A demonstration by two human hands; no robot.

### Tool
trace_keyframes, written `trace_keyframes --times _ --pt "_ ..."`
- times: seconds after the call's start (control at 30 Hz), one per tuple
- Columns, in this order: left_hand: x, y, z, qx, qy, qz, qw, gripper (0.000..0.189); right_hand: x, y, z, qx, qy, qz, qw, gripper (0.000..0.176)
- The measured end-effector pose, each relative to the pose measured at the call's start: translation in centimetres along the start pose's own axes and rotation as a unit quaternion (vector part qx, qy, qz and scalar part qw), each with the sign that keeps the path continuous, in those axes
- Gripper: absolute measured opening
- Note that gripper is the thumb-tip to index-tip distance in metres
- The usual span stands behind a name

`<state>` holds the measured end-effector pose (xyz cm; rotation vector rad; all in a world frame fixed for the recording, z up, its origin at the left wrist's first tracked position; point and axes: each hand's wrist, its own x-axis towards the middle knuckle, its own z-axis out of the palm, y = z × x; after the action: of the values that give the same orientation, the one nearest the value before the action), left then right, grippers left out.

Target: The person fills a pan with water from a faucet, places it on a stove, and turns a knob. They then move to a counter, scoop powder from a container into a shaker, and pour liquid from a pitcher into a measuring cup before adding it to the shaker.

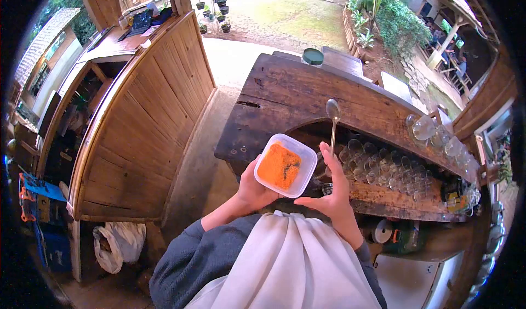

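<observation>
A square clear plastic container of bright orange powder is held in front of my body, its open top facing me. Dark specks or a dark patch mark the powder's right side. Wrapped round the container's left and lower side is my left hand. At its right stands my right hand, with the thumb pointing toward the container's lower corner. A metal spoon sticks up from the right hand's fingers, bowl end away from me. The lower part of its handle is hidden behind the fingers.
Beyond my hands runs a dark wooden counter with a green-lidded jar at its far edge. Many upturned glasses fill the shelf on the right. A wooden panelled counter stands left, with a white bag beneath.
</observation>
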<state>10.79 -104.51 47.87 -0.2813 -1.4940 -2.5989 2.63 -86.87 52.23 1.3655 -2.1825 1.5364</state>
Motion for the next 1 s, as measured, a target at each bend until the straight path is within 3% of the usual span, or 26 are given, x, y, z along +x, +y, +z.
trace_keyframes --times 0.03,0.1,0.23,0.33,0.4,0.5,0.73,0.8,0.93,1.0 --pt "-0.1 0.1 -0.1 0.0 0.0 -0.001 1.0 0.053 0.1 0.0 0.2 0.0 0.0 0.001 1.0 0.087" --pt "-0.2 0.2 -0.3 0.181 -0.006 0.034 0.983 0.054 0.1 0.2 0.7 0.012 -0.021 0.005 1.0 0.099" --pt "-0.2 -0.1 -0.5 0.132 -0.006 0.001 0.991 0.054 0.1 0.3 1.7 0.07 -0.012 0.009 0.997 0.102" --pt "0.0 -0.2 -0.4 0.134 -0.029 0.043 0.99 0.054 0.0 1.1 2.3 0.077 -0.01 -0.025 0.997 0.103" --pt "0.1 -0.8 -0.5 -0.141 0.042 -0.112 0.983 0.055 -0.3 1.4 2.5 0.112 0.006 -0.027 0.993 0.099" --pt "0.4 -0.8 -0.3 -0.221 0.059 -0.149 0.962 0.056 -0.5 1.5 2.6 0.115 0.015 -0.02 0.993 0.098" --pt "0.7 -0.1 -0.5 -0.202 0.07 -0.169 0.962 0.059 -1.3 1.9 2.8 0.19 0.029 -0.011 0.981 0.1" --pt "0.7 -0.8 -1.9 -0.374 0.07 -0.189 0.905 0.059 -1.3 1.8 2.5 0.174 0.038 -0.033 0.984 0.102" --pt "0.7 -1.3 -3.3 -0.283 0.118 -0.166 0.937 0.063 -1.7 1.6 2.1 0.185 0.057 -0.03 0.981 0.103" --pt "1.6 0.2 -3.0 -0.117 0.099 -0.029 0.988 0.068 -1.9 1.3 1.6 0.179 0.049 0.001 0.983 0.104"
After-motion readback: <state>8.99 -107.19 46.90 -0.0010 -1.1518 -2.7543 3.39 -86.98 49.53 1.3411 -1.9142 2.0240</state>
